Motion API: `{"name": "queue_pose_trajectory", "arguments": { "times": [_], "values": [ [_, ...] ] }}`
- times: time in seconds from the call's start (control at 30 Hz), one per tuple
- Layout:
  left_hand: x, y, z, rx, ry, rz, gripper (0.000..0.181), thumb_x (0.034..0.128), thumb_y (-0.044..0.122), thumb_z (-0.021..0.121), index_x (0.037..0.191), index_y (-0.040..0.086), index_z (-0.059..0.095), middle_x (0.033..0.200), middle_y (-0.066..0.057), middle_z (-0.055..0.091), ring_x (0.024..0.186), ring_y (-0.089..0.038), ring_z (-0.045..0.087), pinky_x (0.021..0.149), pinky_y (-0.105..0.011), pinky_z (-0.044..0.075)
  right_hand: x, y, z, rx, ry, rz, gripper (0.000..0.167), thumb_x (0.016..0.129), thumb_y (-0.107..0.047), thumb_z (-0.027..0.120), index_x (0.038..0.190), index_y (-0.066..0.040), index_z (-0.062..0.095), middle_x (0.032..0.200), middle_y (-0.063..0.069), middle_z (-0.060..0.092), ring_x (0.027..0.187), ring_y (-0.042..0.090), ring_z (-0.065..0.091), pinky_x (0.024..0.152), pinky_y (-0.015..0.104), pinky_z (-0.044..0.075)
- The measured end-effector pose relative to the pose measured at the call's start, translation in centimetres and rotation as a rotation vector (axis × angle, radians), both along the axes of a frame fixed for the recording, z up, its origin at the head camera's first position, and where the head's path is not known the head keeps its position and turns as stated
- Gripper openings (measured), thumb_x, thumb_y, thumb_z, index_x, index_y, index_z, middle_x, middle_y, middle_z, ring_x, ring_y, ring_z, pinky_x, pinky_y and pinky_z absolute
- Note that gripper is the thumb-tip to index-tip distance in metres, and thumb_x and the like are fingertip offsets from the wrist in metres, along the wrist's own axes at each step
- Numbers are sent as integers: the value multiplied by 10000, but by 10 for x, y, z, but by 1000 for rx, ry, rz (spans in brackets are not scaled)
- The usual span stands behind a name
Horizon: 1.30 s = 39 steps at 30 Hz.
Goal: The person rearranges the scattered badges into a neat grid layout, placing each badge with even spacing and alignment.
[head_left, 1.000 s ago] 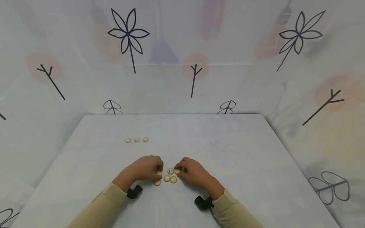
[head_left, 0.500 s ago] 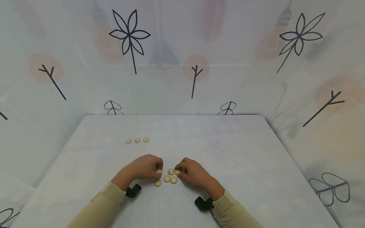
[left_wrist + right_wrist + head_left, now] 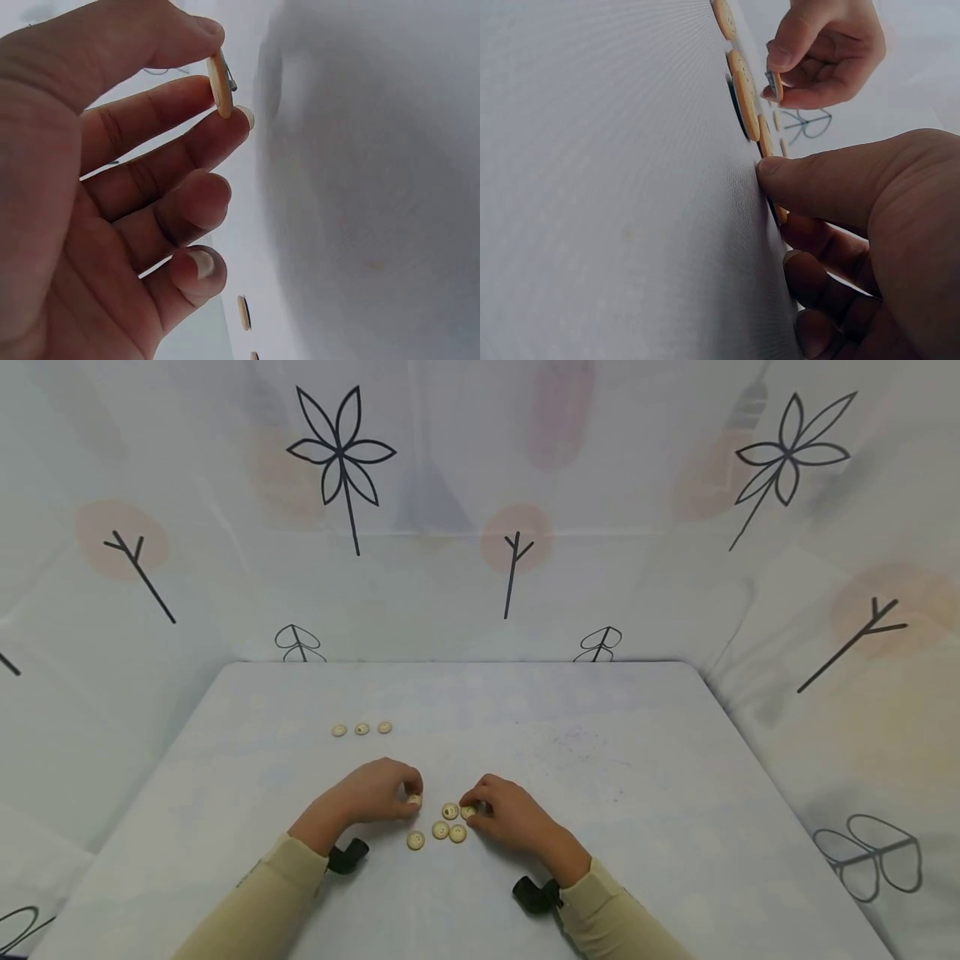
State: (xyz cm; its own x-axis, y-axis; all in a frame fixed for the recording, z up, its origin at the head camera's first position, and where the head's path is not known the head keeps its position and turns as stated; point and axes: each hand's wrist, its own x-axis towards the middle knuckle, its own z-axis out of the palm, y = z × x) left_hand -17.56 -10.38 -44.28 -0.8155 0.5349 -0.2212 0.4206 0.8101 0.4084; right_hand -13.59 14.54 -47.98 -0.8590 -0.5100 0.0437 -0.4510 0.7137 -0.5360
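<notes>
Between thumb and fingertips my left hand [image 3: 375,791] pinches a round tan disc [image 3: 414,800]; the left wrist view shows that disc [image 3: 220,84] edge-on, with a small metal piece on one face, held off the table. My right hand [image 3: 513,814] has its thumb and fingers at both sides of another disc [image 3: 468,812] lying on the table; in the right wrist view the thumb largely covers this disc [image 3: 781,214]. Just left of it lies a disc [image 3: 450,811], with two more discs [image 3: 441,830] in front and a single disc [image 3: 416,840] farther left.
Farther back on the left, three similar discs [image 3: 362,728] lie in a row on the white table [image 3: 637,743]. Patterned cloth [image 3: 450,585] hangs behind and beside the table. Dark wrist cameras stick out near both sleeves.
My left hand has lifted its disc and moved slightly back and left, away from the single disc in front. The right hand has stayed in place.
</notes>
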Motion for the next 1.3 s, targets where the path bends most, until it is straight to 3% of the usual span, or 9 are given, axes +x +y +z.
{"name": "queue_pose_trajectory", "arguments": {
  "times": [0.4,0.77,1.07,1.3],
  "values": [
    [-5,-6,1,-1,37,28,152,829,305,725,953,220,699,903,119,659,795,-90,539,796,-333,502,-2,0,1,5,-33,-15,214,880,-228,699,1092,-202,711,1031,-75,610,863,54,530,762,258,474],
    [-11,-13,-1,15,46,92,159,857,277,708,997,202,699,981,84,681,870,-102,566,876,-367,511,0,0,2,-2,-29,-11,212,877,-227,699,1086,-194,715,1035,-68,618,863,56,539,760,262,477],
    [-20,-18,-2,5,59,143,202,871,265,685,1055,184,694,1048,53,685,1010,-153,611,952,-406,500,1,0,2,-9,-19,-4,217,880,-228,697,1093,-191,713,1038,-66,618,861,55,539,757,257,477],
    [-24,-21,-5,-9,113,152,239,898,259,645,1106,151,692,1117,13,693,1119,-212,620,989,-426,488,1,0,1,-17,-10,7,217,882,-225,694,1095,-188,712,1039,-62,620,864,57,540,759,256,478]
  ]
}}
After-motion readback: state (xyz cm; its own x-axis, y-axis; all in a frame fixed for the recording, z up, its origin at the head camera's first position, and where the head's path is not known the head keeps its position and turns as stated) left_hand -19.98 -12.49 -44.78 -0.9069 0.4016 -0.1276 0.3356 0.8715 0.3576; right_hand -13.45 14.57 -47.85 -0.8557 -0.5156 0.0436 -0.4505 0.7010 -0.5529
